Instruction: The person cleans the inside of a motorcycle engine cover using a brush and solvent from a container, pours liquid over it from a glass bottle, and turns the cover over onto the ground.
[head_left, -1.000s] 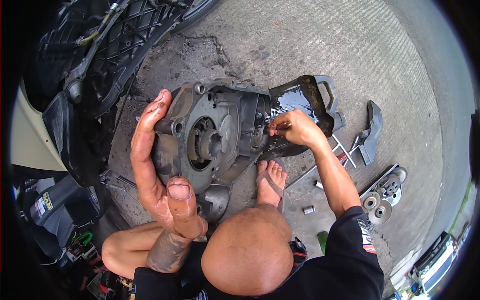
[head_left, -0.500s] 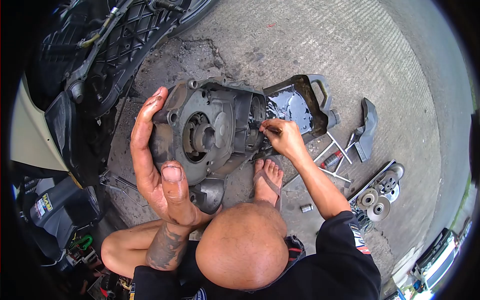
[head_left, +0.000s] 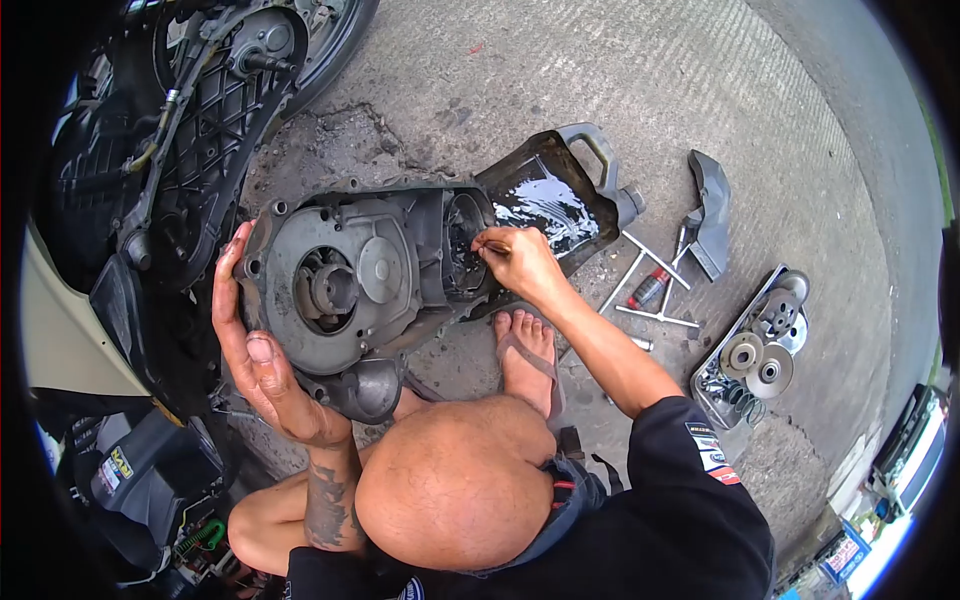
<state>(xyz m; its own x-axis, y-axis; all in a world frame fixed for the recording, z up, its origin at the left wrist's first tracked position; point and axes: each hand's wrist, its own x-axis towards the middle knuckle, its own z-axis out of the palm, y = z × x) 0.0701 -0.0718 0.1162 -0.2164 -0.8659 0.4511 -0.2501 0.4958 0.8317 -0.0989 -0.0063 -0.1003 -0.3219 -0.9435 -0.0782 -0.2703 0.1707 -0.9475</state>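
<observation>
My left hand (head_left: 250, 350) grips the near-left end of a grey metal engine casing (head_left: 385, 315), thumb on one side and fingers on the other. The casing is held tilted, with a round opening in its face, and its far end overlaps a cut-open black jerrycan (head_left: 622, 205) with shiny dark liquid inside. At the casing's recessed end, my right hand (head_left: 520, 262) is closed in a pinch round a thin brown stick-like tool (head_left: 497, 248). The tool's working end is too small to make out.
A T-handle wrench (head_left: 655, 318), a red-and-black screwdriver (head_left: 650, 288) and a dark plastic cover (head_left: 708, 215) lie on the concrete. Right of them is a metal tray (head_left: 708, 375) with pulley parts and a spring. A partly dismantled scooter (head_left: 215, 130) stands at the left.
The view has shifted, and the casing's face now shows more fully. My left hand still grips its end. My right hand stays at the recessed end with the thin tool.
</observation>
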